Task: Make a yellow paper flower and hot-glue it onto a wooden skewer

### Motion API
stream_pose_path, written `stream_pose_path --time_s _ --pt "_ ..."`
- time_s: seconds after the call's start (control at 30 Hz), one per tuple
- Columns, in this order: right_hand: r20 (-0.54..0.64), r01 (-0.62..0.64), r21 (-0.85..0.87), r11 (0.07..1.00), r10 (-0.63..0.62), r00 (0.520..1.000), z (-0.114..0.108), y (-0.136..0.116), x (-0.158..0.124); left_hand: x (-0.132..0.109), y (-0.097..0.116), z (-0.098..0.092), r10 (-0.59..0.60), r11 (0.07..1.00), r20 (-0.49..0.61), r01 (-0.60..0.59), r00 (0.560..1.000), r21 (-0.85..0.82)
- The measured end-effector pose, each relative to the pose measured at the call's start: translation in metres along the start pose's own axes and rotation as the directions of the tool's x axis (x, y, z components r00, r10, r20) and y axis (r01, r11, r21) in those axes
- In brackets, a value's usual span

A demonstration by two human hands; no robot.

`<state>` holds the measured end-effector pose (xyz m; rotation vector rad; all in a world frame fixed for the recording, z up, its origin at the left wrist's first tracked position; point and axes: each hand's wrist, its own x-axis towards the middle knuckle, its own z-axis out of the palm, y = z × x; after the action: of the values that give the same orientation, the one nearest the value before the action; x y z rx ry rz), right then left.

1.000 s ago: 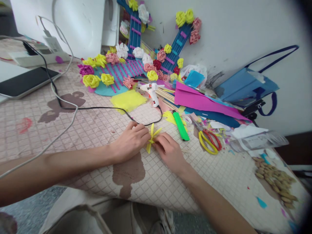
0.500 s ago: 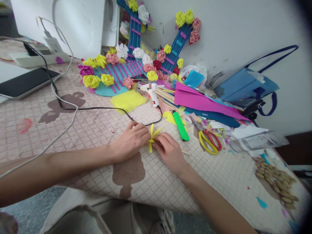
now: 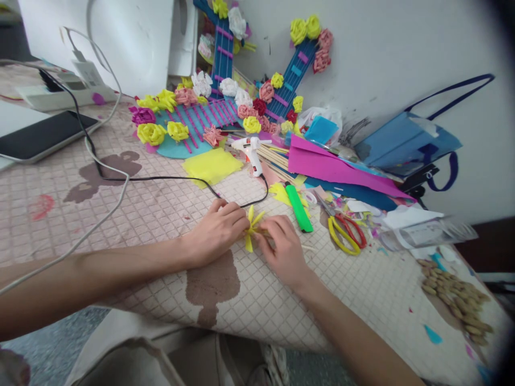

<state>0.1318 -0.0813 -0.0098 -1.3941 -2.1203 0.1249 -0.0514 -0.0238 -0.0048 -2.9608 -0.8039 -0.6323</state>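
Note:
A small yellow paper flower with narrow, spread petals is between my hands, just above the quilted tablecloth. My left hand grips it from the left, its fingertips curled down and partly hidden. From the right, my right hand pinches at the flower with thumb and forefinger. A thin pale stick pokes out behind the right hand; whether it joins the flower cannot be made out. Beyond the hands lie a green-handled cutter-like object and a white glue gun.
Scissors with yellow and red handles lie to the right among paper scraps. Farther right are a clear plastic cup and a pile of peanuts. Flower-covered paper guitars stand at the back. A black cord crosses the left side.
My right hand's fingers have shifted slightly up and right on the flower, and the petals have turned a little. The left hand stays nearly still.

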Motion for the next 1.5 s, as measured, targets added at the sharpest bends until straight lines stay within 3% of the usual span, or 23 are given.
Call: stream_pose_path --time_s 0.07,0.27,0.47,0.6,0.77,0.97,1.13,1.3,1.5 --pt "-0.021 0.002 -0.007 1.000 -0.003 1.000 -0.001 -0.005 -0.001 0.000 0.000 0.000 0.001 1.000 0.002 -0.001 1.000 -0.011" --pt "0.080 0.001 -0.085 0.996 0.005 0.997 0.005 -0.010 -0.004 0.000 0.000 0.000 -0.003 1.000 0.013 0.003 1.000 -0.031" --pt "0.171 0.151 -0.127 0.980 -0.128 0.977 0.005 -0.003 -0.004 0.000 0.000 -0.001 -0.022 1.000 -0.002 0.021 1.000 -0.021" --pt "0.184 0.180 -0.122 0.976 -0.156 0.970 0.006 -0.005 -0.004 0.000 0.002 -0.002 -0.039 0.999 0.001 0.039 0.999 -0.033" --pt "0.192 0.157 -0.055 0.986 -0.144 0.971 0.005 -0.006 -0.005 0.001 0.002 -0.002 -0.060 0.995 0.043 0.063 0.997 -0.077" --pt "0.019 -0.004 0.012 1.000 0.004 1.000 -0.003 0.004 -0.001 0.001 0.001 -0.002 -0.073 0.992 0.070 0.080 0.995 -0.098" --pt "0.078 -0.001 -0.049 0.999 0.005 0.997 0.003 0.006 0.002 0.001 0.001 -0.001 -0.076 0.992 0.079 0.084 0.994 -0.093" --pt "0.015 0.004 -0.032 0.999 -0.003 1.000 0.006 0.004 0.003 0.001 0.001 -0.001 -0.081 0.992 0.084 0.088 0.993 -0.085" --pt "0.094 -0.009 -0.110 0.994 0.019 0.995 0.005 0.004 0.003 0.001 0.001 -0.001 -0.073 0.995 0.070 0.077 0.995 -0.062"
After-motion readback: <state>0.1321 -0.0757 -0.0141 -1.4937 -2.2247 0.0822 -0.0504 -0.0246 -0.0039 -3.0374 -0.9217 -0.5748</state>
